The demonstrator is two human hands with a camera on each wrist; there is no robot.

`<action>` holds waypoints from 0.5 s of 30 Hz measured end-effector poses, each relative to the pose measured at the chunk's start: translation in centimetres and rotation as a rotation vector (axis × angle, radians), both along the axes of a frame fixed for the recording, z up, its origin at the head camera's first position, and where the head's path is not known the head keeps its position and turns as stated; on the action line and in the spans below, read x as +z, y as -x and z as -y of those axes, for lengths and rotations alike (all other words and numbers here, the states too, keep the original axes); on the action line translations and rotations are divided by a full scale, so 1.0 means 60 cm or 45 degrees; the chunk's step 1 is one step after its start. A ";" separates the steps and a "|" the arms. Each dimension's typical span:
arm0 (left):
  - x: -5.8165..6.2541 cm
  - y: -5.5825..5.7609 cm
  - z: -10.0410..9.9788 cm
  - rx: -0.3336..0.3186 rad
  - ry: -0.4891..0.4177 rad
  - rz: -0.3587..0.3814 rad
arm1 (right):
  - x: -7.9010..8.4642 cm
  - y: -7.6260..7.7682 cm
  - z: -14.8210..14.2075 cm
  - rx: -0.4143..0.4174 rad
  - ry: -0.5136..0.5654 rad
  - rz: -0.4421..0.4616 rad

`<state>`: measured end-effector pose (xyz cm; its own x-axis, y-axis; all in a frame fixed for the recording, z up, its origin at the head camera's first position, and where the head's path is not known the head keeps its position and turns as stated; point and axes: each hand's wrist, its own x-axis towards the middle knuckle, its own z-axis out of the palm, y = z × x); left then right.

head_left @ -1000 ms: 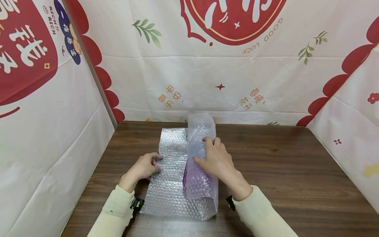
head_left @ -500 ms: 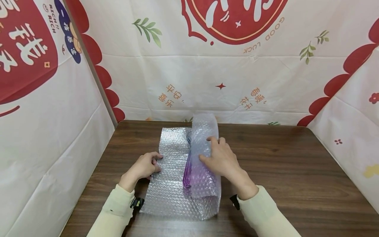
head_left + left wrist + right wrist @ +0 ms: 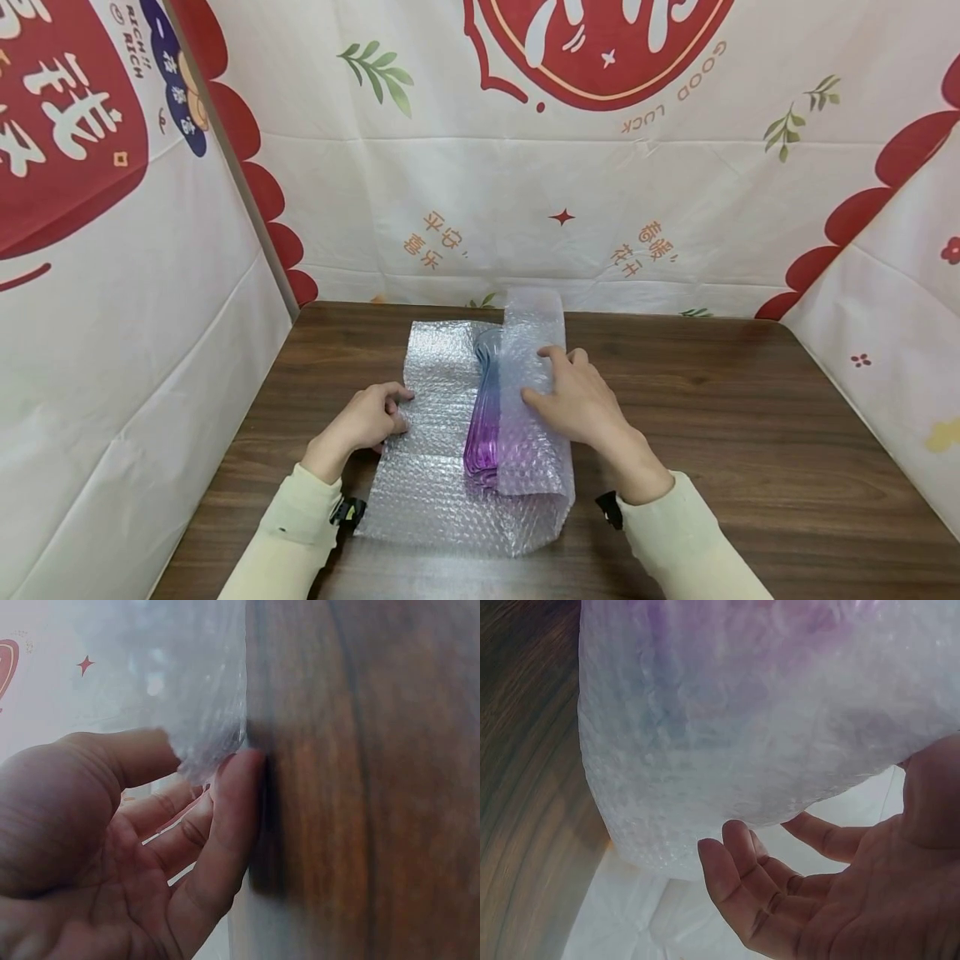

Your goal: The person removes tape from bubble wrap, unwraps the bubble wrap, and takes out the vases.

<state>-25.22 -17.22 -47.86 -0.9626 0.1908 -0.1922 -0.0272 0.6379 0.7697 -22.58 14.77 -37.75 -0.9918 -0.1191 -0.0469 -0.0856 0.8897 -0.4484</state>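
Note:
A sheet of bubble wrap (image 3: 420, 492) lies on the table with its right side folded over as a flap (image 3: 532, 383). Partly under that flap is a ribbed, vase-shaped thing (image 3: 482, 425), fading from blue to purple; its right part shows only dimly through the wrap. My left hand (image 3: 372, 417) pinches the sheet's left edge between thumb and fingers; the left wrist view shows the wrap (image 3: 206, 742) at its fingertips. My right hand (image 3: 581, 396) touches the flap from above, thumb and index finger spread apart. In the right wrist view, its other fingers (image 3: 742, 889) hang loosely curved below the wrap.
The dark wooden table (image 3: 712, 433) extends on both sides of the wrap. White printed cloth (image 3: 420, 183) hangs behind it and along both sides. Black camera straps (image 3: 348, 510) circle the wrists below pale sleeves (image 3: 288, 533).
My right hand has moved right, and the flap has shifted right with it. More of the blue and purple vase-shaped thing is uncovered. My left hand has stayed in place.

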 end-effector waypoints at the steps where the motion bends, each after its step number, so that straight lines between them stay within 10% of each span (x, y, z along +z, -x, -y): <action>1: 0.000 0.000 0.000 0.002 -0.001 0.002 | 0.000 0.000 -0.002 0.006 -0.002 0.004; 15: -0.001 0.001 0.001 0.002 -0.005 0.004 | 0.003 0.001 -0.025 0.084 -0.011 0.050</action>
